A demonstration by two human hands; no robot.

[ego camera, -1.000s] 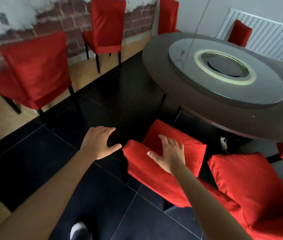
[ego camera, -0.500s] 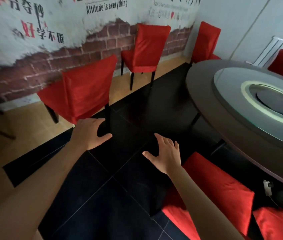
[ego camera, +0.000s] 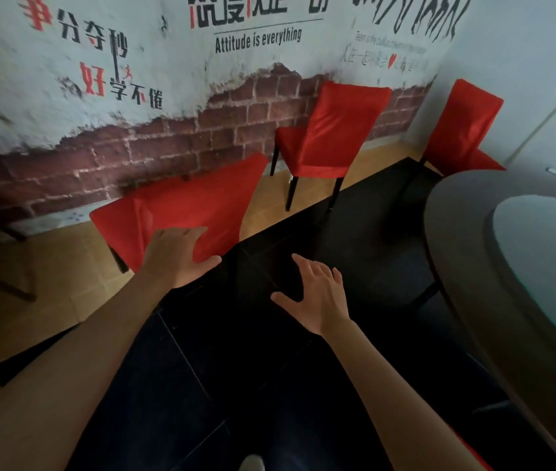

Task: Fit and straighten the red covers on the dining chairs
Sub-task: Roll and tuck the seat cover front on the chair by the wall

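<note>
Black floor tiles ran toward a painted brick wall. At 11 o'clock stood the nearest red-covered chair, its backrest facing the camera, long axis seemingly upright. Left hand hung before it with fingers spread and released, contact unclear; right hand likewise splayed, empty.

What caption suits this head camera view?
Two open bare hands, left hand and right hand, reach toward a red fabric-covered dining chair.

I see a floor of black tiles meeting tan wood flooring by the brick wall. Three red-covered chairs stand on it, and a round dark desk at right.
</note>
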